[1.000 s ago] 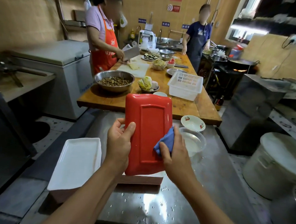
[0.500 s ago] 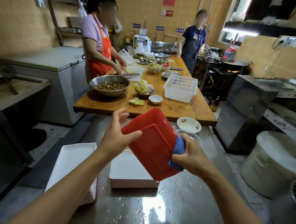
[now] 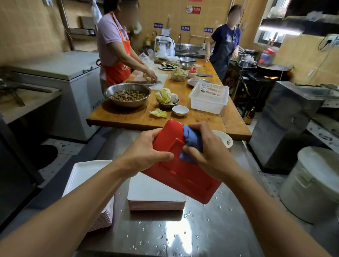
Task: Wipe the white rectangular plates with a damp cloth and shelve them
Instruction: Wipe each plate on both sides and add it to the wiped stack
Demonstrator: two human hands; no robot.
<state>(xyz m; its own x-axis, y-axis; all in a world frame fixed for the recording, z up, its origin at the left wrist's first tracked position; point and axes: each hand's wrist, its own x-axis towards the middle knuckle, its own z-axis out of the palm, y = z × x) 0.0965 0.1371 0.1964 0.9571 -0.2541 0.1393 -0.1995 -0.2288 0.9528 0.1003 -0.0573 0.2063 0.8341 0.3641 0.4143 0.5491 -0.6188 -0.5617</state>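
Wiping is under way and nothing is being shelved yet; no shelf for the plates is identifiable from this view. One plate is being held tilted above the steel counter, red underside facing the camera, its lower corner hanging over the stack of plates that is sitting mid-counter, white faces up. A second stack is sitting at the counter's left edge, partly overhanging it. Which stack is wiped and which is waiting cannot be told from the pictures; judging by their height, many plates are remaining in either case. Water drops are lying on the counter along its near edge. The left hand is gripping the plate's left rim, thumb pressing on the red back and fingers curled round the edge behind it. The right hand is bunching the blue cloth against the plate's upper right portion, fingers curled tightly round the cloth and arching over the far rim. Both forearms are reaching forward from the near edge, converging on the plate. Beyond the counter's far edge, a small patterned dish is showing beside the right hand.
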